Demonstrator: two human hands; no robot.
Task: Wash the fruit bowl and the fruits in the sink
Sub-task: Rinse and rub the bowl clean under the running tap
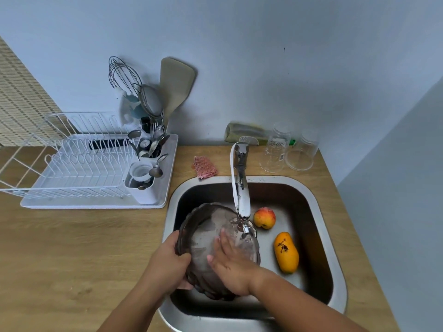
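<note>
A dark, see-through fruit bowl [203, 226] with a scalloped rim is held tilted over the left half of the steel sink [321, 202]. My left hand [167, 262] grips the bowl's left rim from outside. My right hand [230, 262] lies flat inside the bowl, fingers spread against its wet inner wall. Water runs from the tap [242, 188] onto the bowl's right side. On the sink floor to the right lie a round red-yellow fruit [264, 217] and an orange mango [286, 252] with dark spots.
A pink scrub pad [205, 167] lies on the wooden counter behind the sink. Two clear glasses [275, 149] and a dish-soap bottle [242, 134] sit at the back right. A white dish rack [96, 164] with utensils fills the counter at left.
</note>
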